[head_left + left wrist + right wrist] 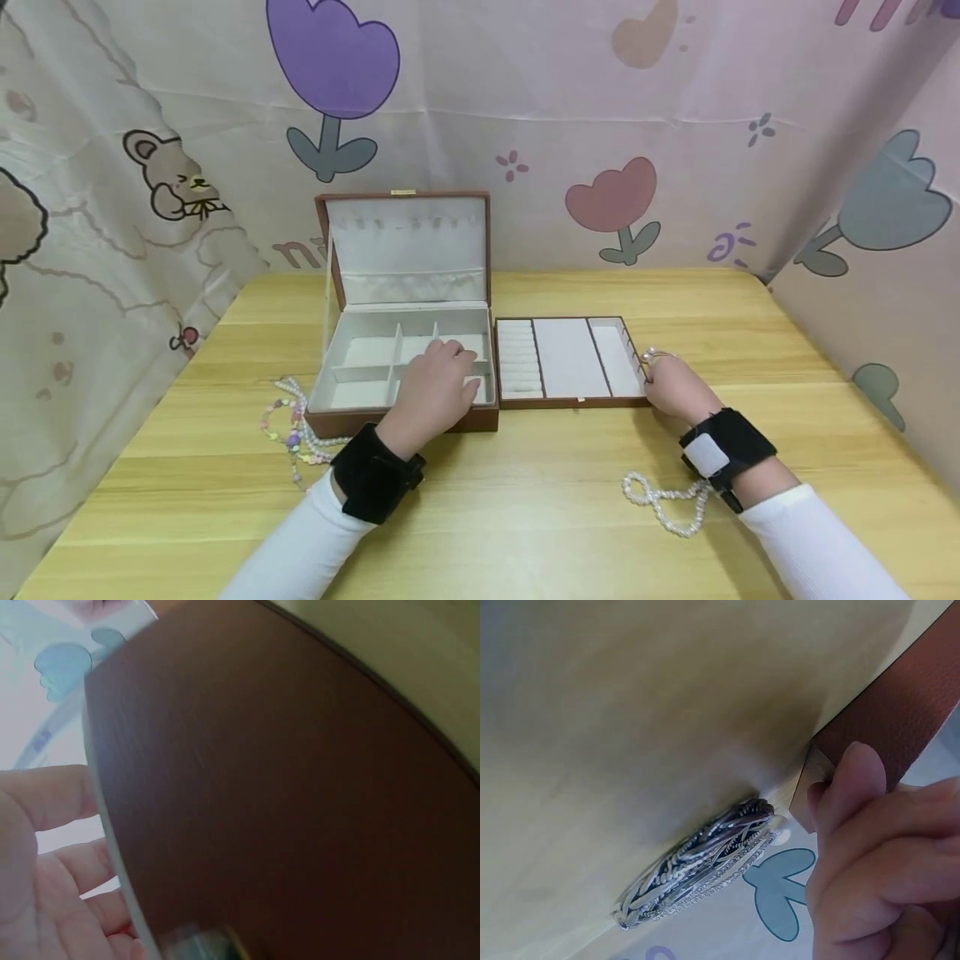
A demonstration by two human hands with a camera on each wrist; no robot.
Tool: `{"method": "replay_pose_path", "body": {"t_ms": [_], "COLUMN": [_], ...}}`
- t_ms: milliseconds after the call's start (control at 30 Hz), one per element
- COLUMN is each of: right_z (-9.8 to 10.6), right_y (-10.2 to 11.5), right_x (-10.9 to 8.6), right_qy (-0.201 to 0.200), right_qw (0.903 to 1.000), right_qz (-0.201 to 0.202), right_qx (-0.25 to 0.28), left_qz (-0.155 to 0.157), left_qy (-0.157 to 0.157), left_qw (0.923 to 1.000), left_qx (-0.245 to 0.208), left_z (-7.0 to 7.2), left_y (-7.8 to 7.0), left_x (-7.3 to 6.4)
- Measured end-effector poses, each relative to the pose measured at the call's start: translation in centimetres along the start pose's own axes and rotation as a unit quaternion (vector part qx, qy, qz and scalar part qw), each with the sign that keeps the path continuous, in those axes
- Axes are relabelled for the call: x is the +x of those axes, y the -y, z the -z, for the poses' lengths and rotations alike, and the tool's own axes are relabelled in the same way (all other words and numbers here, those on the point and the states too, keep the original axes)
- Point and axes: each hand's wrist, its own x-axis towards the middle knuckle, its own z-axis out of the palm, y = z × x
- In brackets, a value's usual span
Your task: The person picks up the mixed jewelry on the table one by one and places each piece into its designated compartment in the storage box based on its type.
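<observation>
While your left hand (pixel 432 387) hangs over the right part of the jewellery box (pixel 480 419), its fingers are loosely spread and slightly bent, and you show nothing held in it; whether the fingertips touch the compartments (pixel 358 392), you cannot tell. Your right hand (pixel 681 390) grips the near right corner of the tray (pixel 576 358), with the thumb (pixel 855 776) laid across the corner and the other fingers curled.

The brown box sits left of centre on the tabletop (pixel 540 500), its pale inside divided into a far and a near row. Its lid (pixel 408 242) stands raised at the far side, with a gold clasp (pixel 402 192) on the top edge. The tray lies just beside the box on the right, showing ring rolls (pixel 520 358) at its left end and two plain sections to the right of them.

Beyond your right hand, a multi-strand bracelet (pixel 697 862) rests near the tray. A white pearl necklace (pixel 663 504) lies in loops on the near right, by your right wrist, and beaded strands (pixel 296 437) are heaped at the left of the box. Behind everything hangs a printed cloth (pixel 465 83).
</observation>
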Motion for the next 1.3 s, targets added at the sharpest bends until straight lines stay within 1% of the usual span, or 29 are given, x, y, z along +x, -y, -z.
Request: {"method": "replay_pose_path", "body": {"t_ms": [67,167,200,300,400,467,567,633,733,800,900,967,1033,1167,1300], "right_z": [0.0,0.0,0.0,-0.1,-0.1,-0.2,-0.1,-0.1,-0.1,-0.1,-0.1,0.0,0.1,0.5,1.3], "right_y": [-0.1,-0.1,-0.1,0.0,0.2,0.2,0.2,0.3,0.3,0.4,0.4,0.6,0.7,0.7,-0.3], "right_x": [-0.3,-0.7,-0.8,-1.0,-1.1,-1.3,-1.6,-1.7,-1.7,-1.6,-1.3,-1.1,-1.0,-1.5,-3.1], "right_qy": [0.001,0.001,0.002,0.005,0.006,0.007,0.008,0.013,0.020,0.027,0.037,0.044,0.049,0.052,0.055], "right_qw": [1.0000,1.0000,1.0000,1.0000,1.0000,1.0000,1.0000,0.9999,0.9997,0.9995,0.9991,0.9988,0.9985,0.9981,0.9967], "right_qz": [-0.002,0.001,0.001,0.000,-0.001,0.000,0.002,-0.001,-0.008,-0.014,-0.017,-0.019,-0.018,-0.019,-0.013], "right_qx": [-0.001,-0.004,-0.004,-0.006,-0.006,-0.004,0.000,0.004,0.009,0.012,0.014,0.011,0.013,0.027,0.057], "left_qz": [0.022,0.070,0.083,0.111,0.131,0.147,0.169,0.181,0.199,0.213,0.230,0.237,0.239,0.235,0.232], "left_qy": [0.006,0.011,0.009,-0.011,-0.036,-0.045,-0.048,-0.043,-0.021,0.001,0.044,0.074,0.093,0.104,0.108], "left_qw": [0.9996,0.9966,0.9953,0.9921,0.9896,0.9873,0.9840,0.9821,0.9794,0.9767,0.9719,0.9680,0.9655,0.9640,0.9637], "left_qx": [-0.015,-0.042,-0.048,-0.056,-0.047,-0.041,-0.028,-0.026,-0.024,-0.025,-0.027,-0.036,-0.049,-0.069,-0.077], "left_z": [0.3,1.2,1.5,2.7,3.8,4.3,4.7,4.8,4.8,4.8,4.8,4.9,4.9,4.9,4.7], "left_y": [1.1,3.1,3.9,6.2,8.2,9.4,10.8,11.6,12.4,12.8,13.4,13.7,13.9,14.0,14.1], "left_x": [-0.1,-0.2,-0.3,-0.7,-1.3,-1.7,-2.3,-2.6,-3.0,-3.3,-3.5,-3.6,-3.6,-3.5,-3.5]}}
